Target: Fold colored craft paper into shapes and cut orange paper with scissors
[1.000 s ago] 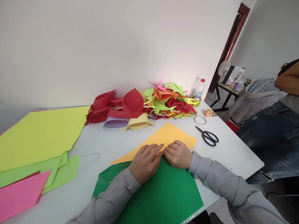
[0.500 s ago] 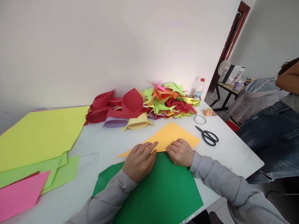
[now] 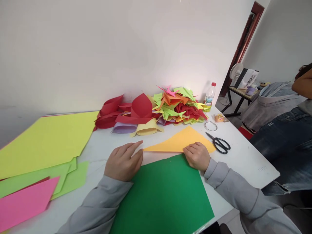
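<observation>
A folded sheet of orange paper point(image 3: 180, 141) lies on the white table, its straight folded edge towards me and its peak pointing at the wall. My left hand point(image 3: 124, 161) is at the paper's left tip, thumb and fingers closing on that corner while the index finger sticks out. At the right part of the same edge, my right hand point(image 3: 197, 156) has its fingers curled together and pressed on the fold. A large green sheet point(image 3: 163, 195) lies flat below both hands. To the right of the orange paper rest black-handled scissors point(image 3: 219, 143).
Yellow sheets point(image 3: 53, 139), light green sheets point(image 3: 75, 178) and a folded pink sheet point(image 3: 29, 203) lie at left. Red paper shapes point(image 3: 141, 107) and a pile of folded paper stars point(image 3: 180, 104) line the wall, near a bottle point(image 3: 210, 94). Another person point(image 3: 287, 136) is at right.
My left hand has slid left along the folded edge to the orange paper's tip. The orange paper has shifted slightly right and away from me; my right hand stays on its edge.
</observation>
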`<state>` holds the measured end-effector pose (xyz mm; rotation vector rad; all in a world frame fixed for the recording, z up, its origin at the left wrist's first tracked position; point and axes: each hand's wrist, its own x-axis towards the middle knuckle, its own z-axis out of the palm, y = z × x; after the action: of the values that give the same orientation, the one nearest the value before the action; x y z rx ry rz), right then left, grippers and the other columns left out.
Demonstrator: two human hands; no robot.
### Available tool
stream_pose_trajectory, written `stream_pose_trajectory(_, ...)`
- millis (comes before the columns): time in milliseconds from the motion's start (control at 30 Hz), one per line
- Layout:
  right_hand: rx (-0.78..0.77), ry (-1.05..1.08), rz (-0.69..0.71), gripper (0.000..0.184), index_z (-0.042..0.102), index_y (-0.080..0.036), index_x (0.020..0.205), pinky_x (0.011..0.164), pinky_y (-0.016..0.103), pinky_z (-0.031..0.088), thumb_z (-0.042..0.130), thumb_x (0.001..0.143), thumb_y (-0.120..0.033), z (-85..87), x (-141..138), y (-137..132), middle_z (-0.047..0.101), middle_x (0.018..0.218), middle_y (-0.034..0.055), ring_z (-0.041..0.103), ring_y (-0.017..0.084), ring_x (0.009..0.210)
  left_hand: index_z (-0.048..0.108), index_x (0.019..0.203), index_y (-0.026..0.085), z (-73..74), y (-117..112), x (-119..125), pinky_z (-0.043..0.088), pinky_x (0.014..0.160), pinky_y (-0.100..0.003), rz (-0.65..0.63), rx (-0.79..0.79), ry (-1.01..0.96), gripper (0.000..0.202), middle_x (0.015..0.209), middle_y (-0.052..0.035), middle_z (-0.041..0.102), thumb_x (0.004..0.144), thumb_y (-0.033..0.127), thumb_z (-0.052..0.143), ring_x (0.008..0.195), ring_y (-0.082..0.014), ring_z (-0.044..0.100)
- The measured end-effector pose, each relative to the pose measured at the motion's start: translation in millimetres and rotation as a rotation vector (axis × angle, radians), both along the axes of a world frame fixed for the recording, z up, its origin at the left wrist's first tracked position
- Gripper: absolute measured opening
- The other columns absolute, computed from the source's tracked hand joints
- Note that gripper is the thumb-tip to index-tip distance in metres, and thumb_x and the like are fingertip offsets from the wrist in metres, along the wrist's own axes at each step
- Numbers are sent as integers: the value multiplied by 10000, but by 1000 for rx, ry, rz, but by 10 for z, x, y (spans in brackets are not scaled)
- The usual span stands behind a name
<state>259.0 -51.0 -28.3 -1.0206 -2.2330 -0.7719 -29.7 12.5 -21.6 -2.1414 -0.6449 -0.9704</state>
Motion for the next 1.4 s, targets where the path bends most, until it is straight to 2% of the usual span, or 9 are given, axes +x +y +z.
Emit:
stream_pose_trajectory(367,8,-13,-20,150,644,-123,861,603,328,307,498,894,-122,-9,18,-11,658,671,49,575,156,682,606,730,179,6,85,-200,470,612,-381,120,13,-17,92,979,-124,738,769,102,639,777,-272,641)
stream_pose_trajectory(500,19,3,-4,146,645,-121,867,602,329,318,502,891,-102,-9,39,-4,659,667,48,578,159,687,625,785,170,9,73,-235,481,648,-383,139,0,-100,76,1003,-144,729,762,100,641,801,-271,633)
stream_pose_trajectory(567,19,-1,7,142,644,-122,875,603,328,325,505,893,-102,-23,20,-1,659,674,50,579,161,694,634,860,174,11,7,-138,493,706,-395,89,-20,-127,111,1035,-144,722,771,109,639,854,-270,633)
stream_pose_trajectory(700,-5,-56,72,141,640,-113,926,622,331,342,502,895,-110,-60,-74,-8,670,730,72,589,172,734,631,987,177,-40,-195,257,501,764,-384,-147,-131,-9,154,1043,-113,726,839,156,596,928,-240,630)
stream_pose_trajectory(800,-59,-88,116,144,631,-127,943,637,328,348,489,923,-132,-79,-165,-18,674,772,76,588,173,757,645,921,153,-119,-307,532,494,713,-356,-266,-157,88,146,971,-91,737,872,107,516,845,-210,636)
stream_pose_trajectory(900,-93,-105,130,162,627,-139,874,642,323,348,482,944,-157,-92,-252,-22,661,762,69,576,169,757,653,877,141,-190,-353,668,481,675,-341,-311,-158,94,206,914,-83,735,877,70,460,795,-198,628)
stream_pose_trajectory(1033,-43,-145,145,223,621,-129,752,621,320,339,481,926,-124,-107,-329,-21,629,697,56,547,165,707,656,866,114,-220,-377,699,481,683,-355,-325,-166,87,190,886,-101,724,868,73,470,809,-218,618)
stream_pose_trajectory(1167,-29,-153,138,214,626,-136,767,624,318,339,485,928,-143,-81,-335,-23,623,695,52,541,167,715,656,868,129,-174,-380,665,481,680,-354,-333,-170,91,186,886,-98,721,855,62,482,831,-217,614)
stream_pose_trajectory(1400,-44,-104,35,198,632,-144,838,671,343,356,460,928,-183,16,-47,-7,663,774,79,573,188,809,647,923,158,-48,-266,414,505,692,-364,-327,-106,45,167,918,-83,742,825,56,558,813,-212,642)
